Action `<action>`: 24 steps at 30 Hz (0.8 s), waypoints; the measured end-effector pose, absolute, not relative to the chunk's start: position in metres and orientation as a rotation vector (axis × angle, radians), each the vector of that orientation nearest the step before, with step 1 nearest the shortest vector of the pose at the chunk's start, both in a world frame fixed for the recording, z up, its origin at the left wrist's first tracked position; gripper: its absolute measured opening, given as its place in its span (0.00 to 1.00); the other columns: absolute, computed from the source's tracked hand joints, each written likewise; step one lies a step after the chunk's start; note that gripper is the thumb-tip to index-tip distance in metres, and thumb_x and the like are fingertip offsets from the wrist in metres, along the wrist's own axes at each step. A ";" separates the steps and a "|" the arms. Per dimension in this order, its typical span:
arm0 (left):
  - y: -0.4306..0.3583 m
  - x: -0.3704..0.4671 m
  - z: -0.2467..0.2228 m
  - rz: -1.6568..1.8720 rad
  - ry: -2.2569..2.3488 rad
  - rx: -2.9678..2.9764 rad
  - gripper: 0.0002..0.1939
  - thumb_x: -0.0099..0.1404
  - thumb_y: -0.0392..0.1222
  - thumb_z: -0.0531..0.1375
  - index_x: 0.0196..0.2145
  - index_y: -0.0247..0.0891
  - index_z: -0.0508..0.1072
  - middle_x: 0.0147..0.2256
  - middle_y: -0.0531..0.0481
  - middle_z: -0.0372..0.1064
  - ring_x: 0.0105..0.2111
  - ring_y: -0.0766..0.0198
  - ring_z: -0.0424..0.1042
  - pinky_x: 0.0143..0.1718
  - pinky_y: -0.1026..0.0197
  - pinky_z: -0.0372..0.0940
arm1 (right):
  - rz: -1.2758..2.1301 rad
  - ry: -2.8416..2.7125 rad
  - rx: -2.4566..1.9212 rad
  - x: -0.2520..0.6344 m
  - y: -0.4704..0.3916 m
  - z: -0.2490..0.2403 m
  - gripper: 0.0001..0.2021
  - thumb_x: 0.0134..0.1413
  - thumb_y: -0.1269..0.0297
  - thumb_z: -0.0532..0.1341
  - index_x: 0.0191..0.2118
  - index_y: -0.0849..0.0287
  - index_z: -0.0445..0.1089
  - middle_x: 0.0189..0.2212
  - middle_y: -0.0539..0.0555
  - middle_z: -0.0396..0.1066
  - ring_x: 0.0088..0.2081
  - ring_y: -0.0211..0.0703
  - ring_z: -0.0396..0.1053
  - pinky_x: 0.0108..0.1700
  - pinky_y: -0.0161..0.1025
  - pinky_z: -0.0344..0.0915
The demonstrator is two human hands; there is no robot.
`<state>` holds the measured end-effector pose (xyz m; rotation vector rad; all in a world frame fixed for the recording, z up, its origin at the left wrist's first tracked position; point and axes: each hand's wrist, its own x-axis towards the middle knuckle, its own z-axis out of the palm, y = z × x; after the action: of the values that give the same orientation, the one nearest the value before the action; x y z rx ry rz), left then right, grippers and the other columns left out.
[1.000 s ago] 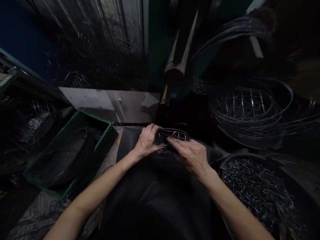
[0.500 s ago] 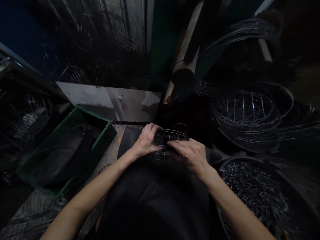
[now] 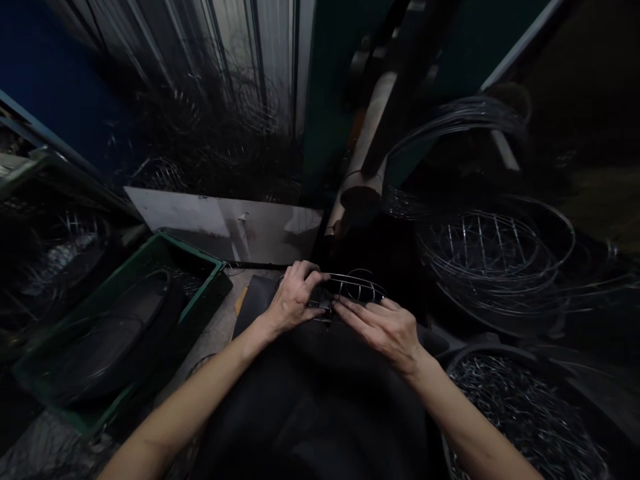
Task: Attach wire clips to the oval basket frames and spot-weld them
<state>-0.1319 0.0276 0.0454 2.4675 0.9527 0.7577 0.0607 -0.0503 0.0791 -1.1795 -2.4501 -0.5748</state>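
Note:
A round wire rack with curved outer wires and short cross wires is held between my two hands, close in front of my body. My left hand is closed round its left side, thumb below and fingers over the top. On its right side lies my right hand, fingers together and pointing left along the wires, tips near the middle. Whether the right fingers also hold a small piece is too dark to tell. Dark cloth covers my lap beneath the rack.
At the left stands a green crate with a dark round pan in it. A tub of small metal pieces sits at the lower right. Behind it are stacked wire racks. A pale pipe and a white board stand ahead.
The whole scene has shifted lower in view as my head moved. My hands stay on the wire rack; the right fingers lie a little lower and more of the rack's upper rim shows.

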 end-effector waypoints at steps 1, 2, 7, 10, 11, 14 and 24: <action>0.028 -0.132 0.044 0.760 0.952 2.470 0.27 0.48 0.40 0.67 0.46 0.39 0.64 0.43 0.44 0.61 0.42 0.53 0.62 0.44 0.48 0.62 | -0.580 -2.459 -1.171 0.061 -0.049 0.080 0.14 0.57 0.74 0.55 0.44 0.53 0.73 0.43 0.46 0.74 0.25 0.29 0.65 0.30 0.35 0.56; 0.028 -0.131 0.042 0.761 0.956 2.469 0.27 0.49 0.41 0.67 0.46 0.38 0.64 0.42 0.44 0.61 0.42 0.53 0.62 0.44 0.48 0.62 | -0.584 -2.467 -1.162 0.061 -0.048 0.081 0.14 0.57 0.74 0.55 0.44 0.52 0.73 0.43 0.45 0.74 0.25 0.28 0.65 0.30 0.35 0.56; 0.028 -0.131 0.037 0.787 0.973 2.452 0.27 0.48 0.40 0.66 0.46 0.37 0.64 0.43 0.42 0.60 0.42 0.52 0.62 0.44 0.48 0.62 | -0.605 -2.470 -1.117 0.064 -0.044 0.082 0.13 0.57 0.74 0.55 0.43 0.53 0.73 0.42 0.45 0.74 0.25 0.28 0.64 0.30 0.35 0.56; 0.029 -0.133 0.037 0.800 0.928 2.477 0.29 0.49 0.40 0.65 0.48 0.38 0.61 0.45 0.42 0.59 0.44 0.52 0.61 0.45 0.48 0.61 | -0.607 -2.486 -1.123 0.065 -0.044 0.081 0.13 0.57 0.75 0.55 0.43 0.55 0.73 0.44 0.46 0.73 0.26 0.28 0.64 0.30 0.35 0.56; 0.030 -0.134 0.038 0.799 0.912 2.489 0.29 0.50 0.40 0.65 0.49 0.38 0.61 0.46 0.41 0.58 0.44 0.52 0.61 0.46 0.47 0.61 | -0.611 -2.491 -1.123 0.066 -0.045 0.081 0.13 0.57 0.75 0.55 0.44 0.55 0.72 0.45 0.46 0.73 0.26 0.28 0.64 0.30 0.35 0.56; 0.031 -0.135 0.042 0.780 0.898 2.511 0.30 0.50 0.40 0.65 0.50 0.38 0.59 0.47 0.41 0.57 0.45 0.52 0.60 0.46 0.46 0.61 | -0.656 -2.485 -1.086 0.067 -0.044 0.080 0.13 0.56 0.74 0.57 0.45 0.57 0.72 0.46 0.48 0.72 0.25 0.29 0.63 0.29 0.36 0.55; 0.055 -0.118 0.042 0.870 1.028 2.570 0.26 0.50 0.39 0.66 0.46 0.39 0.64 0.45 0.41 0.60 0.42 0.51 0.60 0.42 0.49 0.61 | -0.839 -2.472 -1.115 0.076 -0.021 0.072 0.15 0.56 0.72 0.57 0.49 0.53 0.70 0.50 0.47 0.69 0.26 0.30 0.63 0.28 0.36 0.55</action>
<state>-0.1177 0.0549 0.0417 2.5698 1.0279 0.8701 0.0765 -0.0214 0.0724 -1.1150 -2.4717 -0.8385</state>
